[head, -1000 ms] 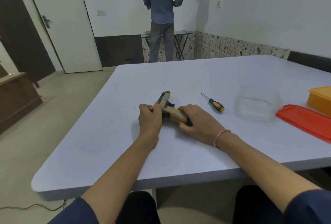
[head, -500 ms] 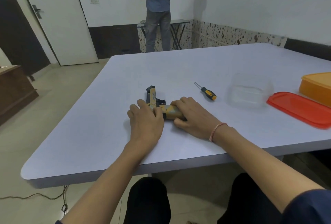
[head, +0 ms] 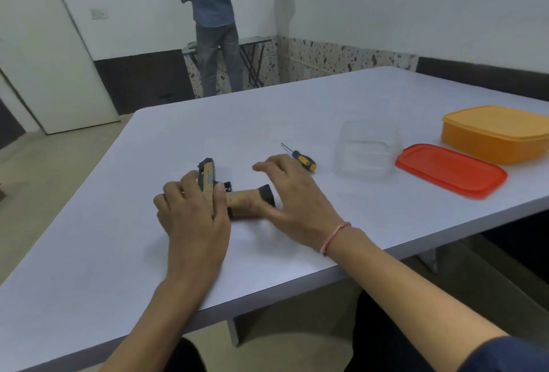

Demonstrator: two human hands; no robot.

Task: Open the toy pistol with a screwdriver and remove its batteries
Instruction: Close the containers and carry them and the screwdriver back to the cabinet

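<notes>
Risk, as I judge it: toy pistol (head: 243, 198), flat on table (head: 89, 252) at lower centre of frame, could swivel under one-hand hold while I reach for tool. Left hand (head: 193, 220) grips its barrel end, fingers curled over. Right hand (head: 294, 196) hovers above pistol grip, fingers spread wide, holding nothing. Screwdriver (head: 304, 160) just beyond fingertips; careless swipe could roll it away.
</notes>
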